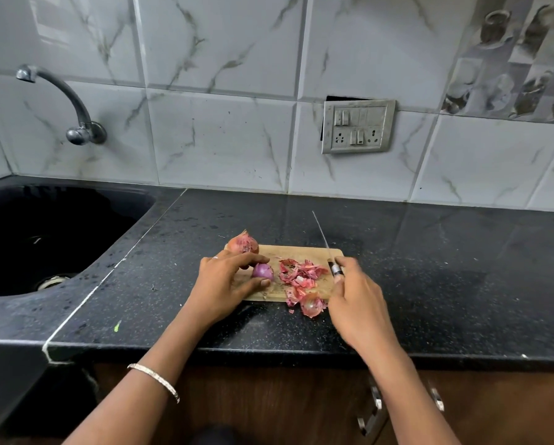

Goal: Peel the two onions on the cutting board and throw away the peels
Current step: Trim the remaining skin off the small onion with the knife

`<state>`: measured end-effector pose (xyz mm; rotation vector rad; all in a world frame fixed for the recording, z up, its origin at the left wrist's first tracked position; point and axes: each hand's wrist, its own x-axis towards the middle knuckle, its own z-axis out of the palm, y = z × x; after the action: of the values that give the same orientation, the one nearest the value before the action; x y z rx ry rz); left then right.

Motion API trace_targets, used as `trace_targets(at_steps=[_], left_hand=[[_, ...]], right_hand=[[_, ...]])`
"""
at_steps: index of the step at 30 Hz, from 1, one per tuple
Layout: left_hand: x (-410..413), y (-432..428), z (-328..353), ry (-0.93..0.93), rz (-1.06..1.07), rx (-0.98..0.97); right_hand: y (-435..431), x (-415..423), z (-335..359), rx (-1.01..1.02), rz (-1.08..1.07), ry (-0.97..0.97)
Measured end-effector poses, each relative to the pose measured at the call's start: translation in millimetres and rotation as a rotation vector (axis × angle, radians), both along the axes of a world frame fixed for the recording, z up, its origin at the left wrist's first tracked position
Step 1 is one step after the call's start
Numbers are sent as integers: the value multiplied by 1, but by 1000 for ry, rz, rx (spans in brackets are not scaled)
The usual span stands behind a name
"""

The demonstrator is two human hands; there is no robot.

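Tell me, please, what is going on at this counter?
A person is peeling onions on a board. The left hand holds the peeled onion, and the right hand grips a knife whose blade points toward the wall. The unpeeled onion sits at the board's far left corner. The peels lie piled on the board, some spilling onto the counter; none are thrown away yet.

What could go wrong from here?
The unpeeled onion sits at the cutting board's far left corner and could roll off. The peels spill past the board's near edge onto the countertop; more may scatter. The right hand holds the knife near the left hand gripping the peeled onion: cut risk.
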<state>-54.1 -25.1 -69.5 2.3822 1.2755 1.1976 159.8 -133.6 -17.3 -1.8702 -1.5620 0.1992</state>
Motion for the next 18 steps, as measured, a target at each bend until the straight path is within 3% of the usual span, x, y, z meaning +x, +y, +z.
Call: trace_targets(at_steps=[5, 18], left_hand=[[2, -4, 2, -90, -23, 3], [5, -6, 5, -102, -50, -30]], right_hand=[[-23, -35, -9, 11, 179, 8], [-28, -47, -18, -96, 157, -80]])
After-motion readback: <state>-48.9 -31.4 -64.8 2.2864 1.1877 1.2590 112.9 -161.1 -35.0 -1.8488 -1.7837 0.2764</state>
